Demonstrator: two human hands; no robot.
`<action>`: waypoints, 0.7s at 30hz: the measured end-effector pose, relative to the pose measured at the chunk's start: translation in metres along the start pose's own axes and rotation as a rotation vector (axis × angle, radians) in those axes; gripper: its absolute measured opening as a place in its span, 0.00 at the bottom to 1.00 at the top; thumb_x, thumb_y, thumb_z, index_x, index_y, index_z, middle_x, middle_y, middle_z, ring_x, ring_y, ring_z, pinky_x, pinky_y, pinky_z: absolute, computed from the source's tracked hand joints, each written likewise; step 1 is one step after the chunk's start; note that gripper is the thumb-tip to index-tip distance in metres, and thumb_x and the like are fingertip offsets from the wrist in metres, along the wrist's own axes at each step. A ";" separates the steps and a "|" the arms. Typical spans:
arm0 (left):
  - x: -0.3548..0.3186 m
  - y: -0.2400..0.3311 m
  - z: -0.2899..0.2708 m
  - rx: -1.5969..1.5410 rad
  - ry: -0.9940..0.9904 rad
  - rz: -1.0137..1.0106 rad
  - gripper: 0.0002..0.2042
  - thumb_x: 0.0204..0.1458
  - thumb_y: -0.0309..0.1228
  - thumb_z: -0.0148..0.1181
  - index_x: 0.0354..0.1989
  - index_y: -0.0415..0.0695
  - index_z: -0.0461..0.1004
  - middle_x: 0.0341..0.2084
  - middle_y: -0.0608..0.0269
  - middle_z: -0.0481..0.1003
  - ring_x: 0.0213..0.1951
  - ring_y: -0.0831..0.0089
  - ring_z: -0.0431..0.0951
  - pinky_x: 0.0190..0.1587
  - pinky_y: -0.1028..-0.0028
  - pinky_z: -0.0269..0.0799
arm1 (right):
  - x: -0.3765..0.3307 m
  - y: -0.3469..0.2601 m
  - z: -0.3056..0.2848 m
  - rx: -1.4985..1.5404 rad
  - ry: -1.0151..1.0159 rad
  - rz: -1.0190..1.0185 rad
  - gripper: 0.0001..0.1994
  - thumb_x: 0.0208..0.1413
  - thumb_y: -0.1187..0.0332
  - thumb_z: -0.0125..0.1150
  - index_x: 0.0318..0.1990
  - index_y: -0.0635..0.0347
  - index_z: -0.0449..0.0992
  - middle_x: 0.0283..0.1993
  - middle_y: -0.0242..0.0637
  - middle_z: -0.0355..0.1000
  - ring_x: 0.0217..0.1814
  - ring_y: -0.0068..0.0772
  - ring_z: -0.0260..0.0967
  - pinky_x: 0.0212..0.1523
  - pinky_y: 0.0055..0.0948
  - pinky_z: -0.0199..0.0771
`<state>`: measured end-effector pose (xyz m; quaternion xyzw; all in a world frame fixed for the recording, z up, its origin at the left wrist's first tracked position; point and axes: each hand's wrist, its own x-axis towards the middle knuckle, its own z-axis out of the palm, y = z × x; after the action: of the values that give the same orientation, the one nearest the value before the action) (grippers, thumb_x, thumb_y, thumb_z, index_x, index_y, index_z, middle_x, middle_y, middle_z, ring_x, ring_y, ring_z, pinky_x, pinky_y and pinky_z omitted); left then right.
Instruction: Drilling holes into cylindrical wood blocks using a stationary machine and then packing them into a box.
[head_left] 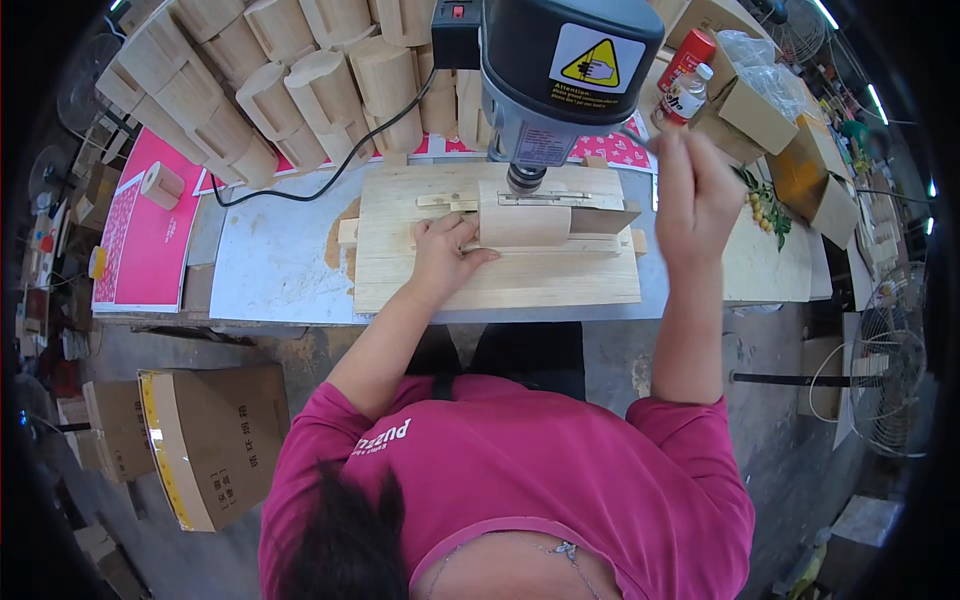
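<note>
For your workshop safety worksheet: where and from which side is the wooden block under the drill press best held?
Grip the wooden block at its left end, coming from the left as the left hand does. The block lies lengthwise along the jig, and that end sits clear of the drill chuck.

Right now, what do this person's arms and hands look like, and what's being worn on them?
Both forearms are bare. The left hand and right hand wear no gloves, rings or watch that can be seen. Short magenta sleeves of a T-shirt end above the elbows; the shirt has white lettering near the left shoulder.
</note>
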<state>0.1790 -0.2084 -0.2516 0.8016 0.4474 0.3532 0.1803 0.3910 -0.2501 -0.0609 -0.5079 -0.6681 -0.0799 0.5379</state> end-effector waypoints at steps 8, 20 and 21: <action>-0.001 -0.004 0.004 0.034 0.017 0.056 0.23 0.29 0.41 0.69 0.38 0.48 0.76 0.24 0.69 0.70 0.31 0.70 0.69 0.39 0.68 0.52 | -0.088 0.044 0.041 0.120 0.080 -0.061 0.06 0.49 0.79 0.49 0.33 0.69 0.73 0.20 0.39 0.63 0.19 0.31 0.60 0.21 0.26 0.57; 0.001 0.000 0.001 0.006 0.024 0.025 0.15 0.30 0.38 0.69 0.29 0.49 0.77 0.21 0.69 0.66 0.29 0.71 0.67 0.40 0.70 0.50 | -0.050 0.034 0.021 0.107 0.087 -0.156 0.03 0.49 0.78 0.52 0.27 0.66 0.72 0.19 0.41 0.64 0.18 0.32 0.62 0.20 0.28 0.59; 0.000 -0.002 0.001 0.002 0.019 0.024 0.15 0.30 0.38 0.69 0.29 0.49 0.77 0.21 0.69 0.66 0.29 0.71 0.67 0.40 0.70 0.50 | -0.029 0.023 0.014 0.081 0.114 -0.100 0.04 0.49 0.76 0.53 0.26 0.66 0.72 0.19 0.42 0.64 0.18 0.31 0.63 0.19 0.28 0.60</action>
<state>0.1784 -0.2070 -0.2533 0.8037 0.4395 0.3627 0.1710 0.3970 -0.2467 -0.1000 -0.4466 -0.6635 -0.1081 0.5904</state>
